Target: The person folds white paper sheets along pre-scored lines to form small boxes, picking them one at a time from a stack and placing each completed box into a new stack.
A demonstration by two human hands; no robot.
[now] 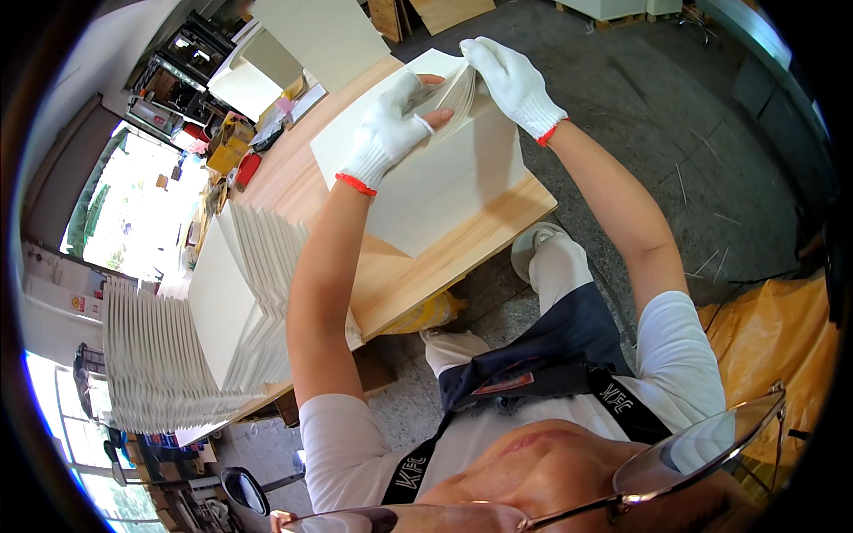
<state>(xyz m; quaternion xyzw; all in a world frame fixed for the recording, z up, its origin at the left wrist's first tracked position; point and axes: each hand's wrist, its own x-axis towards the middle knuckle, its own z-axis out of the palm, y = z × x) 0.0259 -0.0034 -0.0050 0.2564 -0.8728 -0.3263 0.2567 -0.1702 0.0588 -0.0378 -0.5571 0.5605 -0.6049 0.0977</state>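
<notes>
A stack of large white sheets [435, 200] lies on the wooden table in front of me, its far right edges fanned and bent upward. My left hand [386, 133], in a white knitted glove with a red cuff and some bare fingertips, is closed on the lifted sheets from the left. At the far right corner of the stack, my right hand [517, 84] is gloved the same way. Its fingers are pressed together and curled over the sheet edges; the fingertips are partly hidden.
The pale wooden table [524, 197] ends in a corner near my legs. Tall piles of folded white sheets [147, 355] stand at left. Behind are a large pale board [324, 40] and a yellow box [231, 142] among clutter. An orange sheet [773, 346] hangs at right.
</notes>
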